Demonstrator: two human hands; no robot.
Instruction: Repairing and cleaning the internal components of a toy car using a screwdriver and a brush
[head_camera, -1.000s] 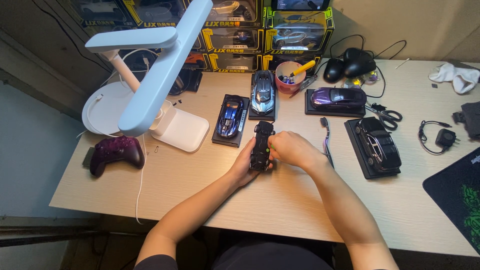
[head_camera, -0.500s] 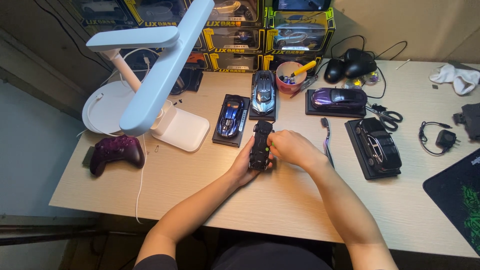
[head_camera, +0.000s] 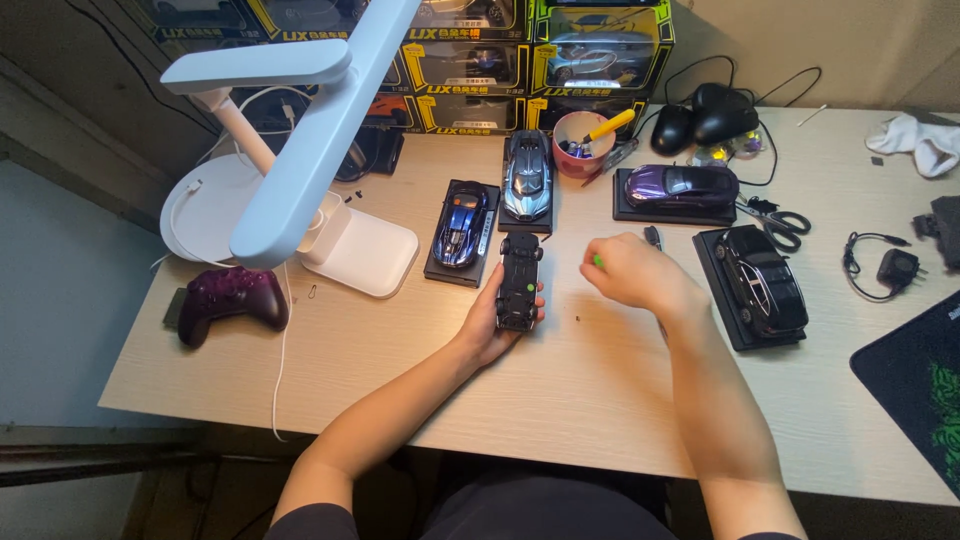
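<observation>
My left hand (head_camera: 498, 325) cups a black model car (head_camera: 520, 281) that lies upside down on the wooden table (head_camera: 560, 400), underside up. My right hand (head_camera: 625, 272) is off to the right of the car, fingers pinched on a small tool with a green tip (head_camera: 597, 261). A tiny dark screw (head_camera: 578, 319) lies on the table just below my right hand.
Blue (head_camera: 461, 224), silver-blue (head_camera: 527, 174), purple (head_camera: 680, 186) and black (head_camera: 762, 280) model cars sit on black bases. A white desk lamp (head_camera: 300, 160) stands at left, a purple game controller (head_camera: 232, 298) beside it. A pink cup (head_camera: 583, 146), scissors (head_camera: 775, 216) and boxed cars (head_camera: 470, 60) are behind.
My right hand has let go of the upturned car and moved right with the small tool. My left hand still holds the car in the same place.
</observation>
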